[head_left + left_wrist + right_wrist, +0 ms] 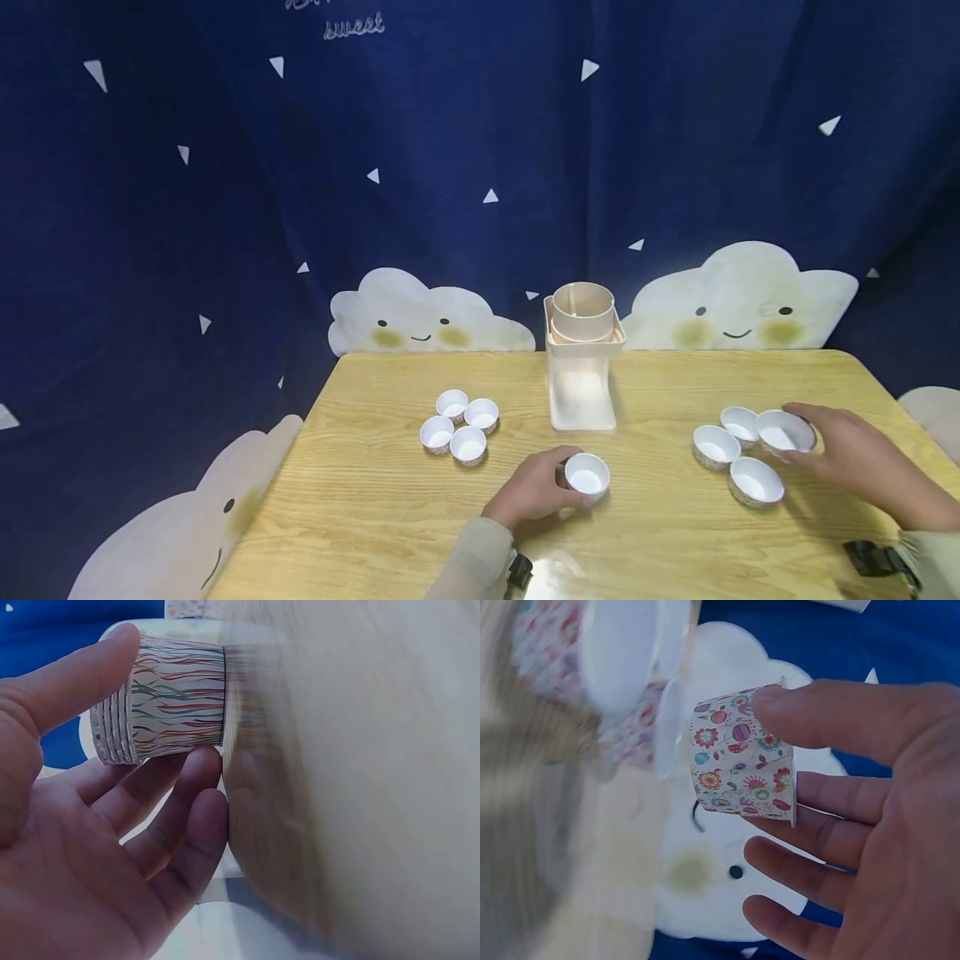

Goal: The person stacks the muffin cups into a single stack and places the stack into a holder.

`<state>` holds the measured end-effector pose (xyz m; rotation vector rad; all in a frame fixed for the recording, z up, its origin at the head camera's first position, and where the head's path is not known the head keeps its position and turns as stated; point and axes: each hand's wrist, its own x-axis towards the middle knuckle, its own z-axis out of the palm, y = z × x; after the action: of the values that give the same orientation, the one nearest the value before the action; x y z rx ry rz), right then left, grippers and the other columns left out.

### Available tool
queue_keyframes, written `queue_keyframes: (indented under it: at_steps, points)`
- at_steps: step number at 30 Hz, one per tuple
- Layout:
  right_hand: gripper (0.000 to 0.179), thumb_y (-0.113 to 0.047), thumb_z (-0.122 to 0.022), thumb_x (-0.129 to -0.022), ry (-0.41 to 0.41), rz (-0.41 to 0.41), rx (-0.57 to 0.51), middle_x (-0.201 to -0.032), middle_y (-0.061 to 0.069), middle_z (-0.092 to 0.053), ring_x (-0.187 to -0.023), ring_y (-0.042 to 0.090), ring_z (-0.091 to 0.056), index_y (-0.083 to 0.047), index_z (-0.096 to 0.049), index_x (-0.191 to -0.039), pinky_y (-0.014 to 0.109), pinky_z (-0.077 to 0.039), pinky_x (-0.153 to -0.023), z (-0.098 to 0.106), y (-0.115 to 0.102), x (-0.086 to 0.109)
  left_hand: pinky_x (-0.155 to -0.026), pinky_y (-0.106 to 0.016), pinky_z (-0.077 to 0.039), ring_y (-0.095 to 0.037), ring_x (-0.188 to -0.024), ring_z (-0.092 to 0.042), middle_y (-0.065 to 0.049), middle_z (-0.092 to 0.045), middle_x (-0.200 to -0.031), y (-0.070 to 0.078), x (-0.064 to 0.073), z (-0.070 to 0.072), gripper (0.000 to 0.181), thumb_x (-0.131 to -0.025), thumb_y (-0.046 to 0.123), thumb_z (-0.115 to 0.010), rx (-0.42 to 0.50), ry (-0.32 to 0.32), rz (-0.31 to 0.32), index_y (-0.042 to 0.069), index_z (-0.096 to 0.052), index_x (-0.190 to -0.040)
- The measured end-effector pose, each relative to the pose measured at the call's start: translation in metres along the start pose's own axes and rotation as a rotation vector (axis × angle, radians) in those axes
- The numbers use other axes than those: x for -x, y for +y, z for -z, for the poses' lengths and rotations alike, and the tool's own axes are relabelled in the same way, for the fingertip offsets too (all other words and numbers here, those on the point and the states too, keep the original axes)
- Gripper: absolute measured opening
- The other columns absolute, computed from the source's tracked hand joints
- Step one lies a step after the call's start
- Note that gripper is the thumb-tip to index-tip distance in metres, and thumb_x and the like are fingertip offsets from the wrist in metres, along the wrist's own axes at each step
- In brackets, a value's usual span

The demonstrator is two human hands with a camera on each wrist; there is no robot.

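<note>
Between its thumb and fingers, my left hand [534,490] holds a nested stack of paper baking cups [178,701], printed with wavy coloured stripes. Several rims show one behind another, and the stack's base is right at the wooden tabletop. My right hand [855,454] pinches a single baking cup [742,757] with a flower print, thumb on one side of the rim and fingers on the other. Beside that cup, three more flower-print baking cups [756,481] stand close together, white insides facing up.
Further left, several baking cups [468,445] stand grouped on the wooden table [360,517]. A cream-coloured stand [582,400] with a round, open-topped holder [583,312] is at the back middle. Behind the table hangs a dark blue curtain [450,125] with printed clouds.
</note>
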<state>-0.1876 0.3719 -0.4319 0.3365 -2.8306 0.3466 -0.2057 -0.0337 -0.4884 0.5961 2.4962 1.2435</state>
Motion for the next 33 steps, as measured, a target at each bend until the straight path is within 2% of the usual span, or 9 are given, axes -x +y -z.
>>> queue_keyframes:
  at_steps: [6,12,15,21,25,33]
  points:
    - [0.062,-0.016,-0.089,-0.065,0.011,0.059,-0.003,-0.106,0.033,-0.068,-0.095,0.051,-0.064,0.013,-0.063,-0.113,0.060,-0.050,-0.079,0.007,-0.021,-0.004,-0.078,-0.018,-0.045,0.004,-0.080,-0.057,0.008,-0.070,-0.097,0.000,0.001,0.000,0.053,-0.074,0.026,-0.087,-0.017,-0.002,-0.005,0.026,-0.065,-0.122]
    - [0.066,-0.022,-0.089,-0.067,-0.052,0.040,-0.008,-0.114,0.032,-0.066,-0.104,0.051,-0.061,0.008,-0.062,-0.119,0.062,-0.049,-0.084,0.016,-0.042,-0.005,-0.077,-0.018,-0.046,0.004,-0.079,-0.058,0.008,-0.070,-0.095,-0.001,0.001,-0.001,0.054,-0.074,0.025,-0.087,0.000,-0.006,0.000,0.026,-0.065,-0.123]
    - [0.065,-0.022,-0.088,-0.069,-0.053,0.046,-0.016,-0.115,0.031,-0.066,-0.105,0.050,-0.061,0.007,-0.062,-0.121,0.062,-0.048,-0.085,0.018,-0.052,-0.006,-0.078,-0.019,-0.046,0.003,-0.080,-0.058,0.008,-0.070,-0.096,-0.001,0.001,0.000,0.054,-0.074,0.025,-0.087,0.001,-0.008,0.004,0.026,-0.065,-0.124]
    - [0.063,-0.021,-0.086,-0.070,-0.078,0.060,-0.022,-0.117,0.029,-0.066,-0.108,0.048,-0.060,0.004,-0.062,-0.123,0.062,-0.049,-0.086,0.014,-0.069,-0.010,-0.073,-0.018,-0.045,0.001,-0.074,-0.055,0.009,-0.066,-0.089,0.000,0.001,0.002,0.059,-0.074,0.024,-0.087,0.022,-0.022,0.027,0.024,-0.064,-0.128]
    - [0.063,-0.020,-0.087,-0.069,-0.051,0.104,-0.033,-0.115,0.026,-0.067,-0.106,0.046,-0.062,0.003,-0.063,-0.122,0.059,-0.050,-0.086,0.009,-0.079,-0.011,-0.071,-0.018,-0.044,0.000,-0.072,-0.054,0.009,-0.065,-0.087,-0.001,0.001,0.002,0.058,-0.074,0.023,-0.087,0.041,-0.024,0.028,0.024,-0.064,-0.127]
    - [0.061,-0.021,-0.088,-0.069,-0.035,0.135,-0.056,-0.112,0.022,-0.068,-0.101,0.040,-0.064,0.001,-0.064,-0.120,0.053,-0.052,-0.080,0.000,-0.093,-0.014,-0.070,-0.017,-0.045,0.001,-0.072,-0.054,0.007,-0.066,-0.088,-0.002,0.000,0.002,0.057,-0.073,0.023,-0.088,0.043,-0.015,0.009,0.024,-0.065,-0.125]
